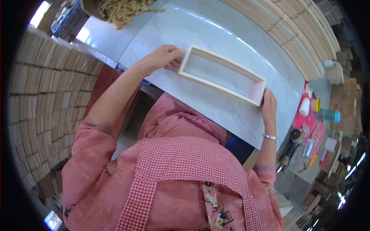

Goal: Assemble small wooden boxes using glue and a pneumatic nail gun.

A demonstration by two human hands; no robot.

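Observation:
A long, narrow rectangular frame (221, 86) of pale wood lies at a slant on the light grey tabletop (154, 44), and the table surface shows through its middle. My right hand (269, 107) is closed at its right end, fingers against the short side; the thumb is hard to make out. Beside the left end is my left hand (168, 57), fingers bent and smeared by motion. Whether those fingertips touch the wood or hold anything is unclear.
Stacked pale wooden pieces (285, 30) line the table's far right edge. At the far left sit tan strips (123, 11) and a blue basket (69, 19). More stacked wood (50, 92) stands left. A bottle with a blue cap (327, 115) and tools lie right.

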